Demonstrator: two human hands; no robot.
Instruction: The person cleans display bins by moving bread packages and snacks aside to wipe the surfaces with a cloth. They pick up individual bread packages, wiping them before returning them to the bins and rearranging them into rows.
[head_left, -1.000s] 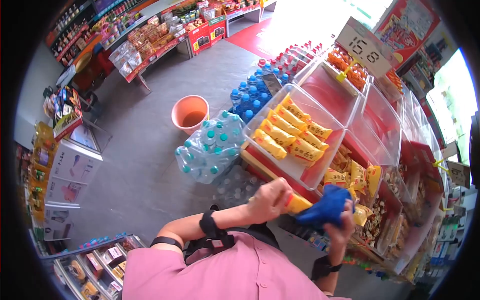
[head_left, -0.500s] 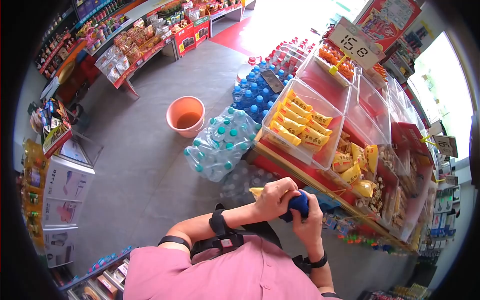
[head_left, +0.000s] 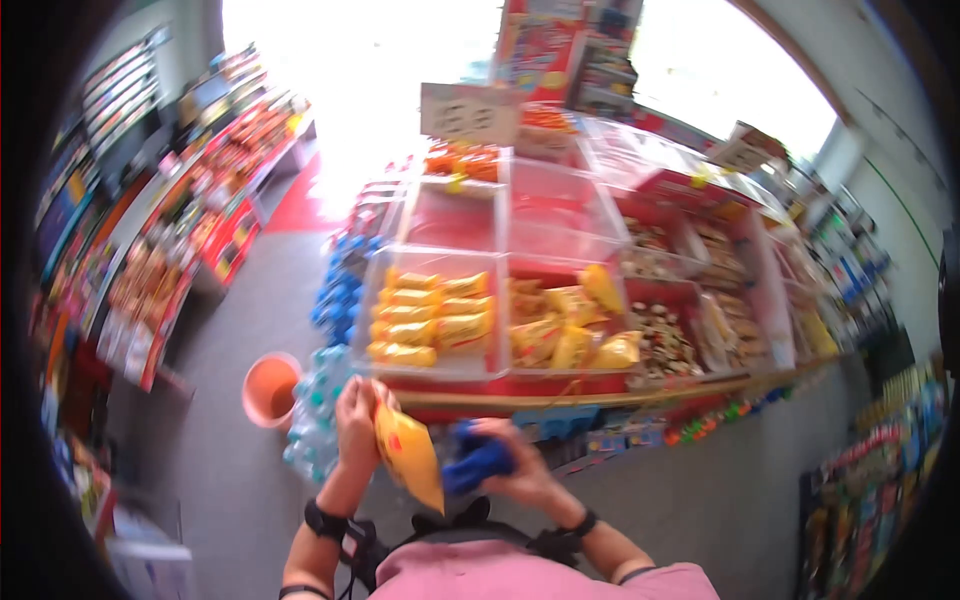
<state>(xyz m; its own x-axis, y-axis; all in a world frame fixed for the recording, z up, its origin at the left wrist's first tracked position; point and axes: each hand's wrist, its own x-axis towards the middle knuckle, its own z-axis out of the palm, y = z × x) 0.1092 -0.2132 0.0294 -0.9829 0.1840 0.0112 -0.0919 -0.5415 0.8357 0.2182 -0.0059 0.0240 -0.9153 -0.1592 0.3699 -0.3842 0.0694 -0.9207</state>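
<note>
As our left hand grips one yellow packet, our right hand clenches one blue cloth. Packet hangs lengthwise, tip down.

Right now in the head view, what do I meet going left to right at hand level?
Orange bucket → left hand → yellow packet → blue cloth → right hand.

Orange bucket, bottled water pack (shrink-wrapped), price sign
</note>
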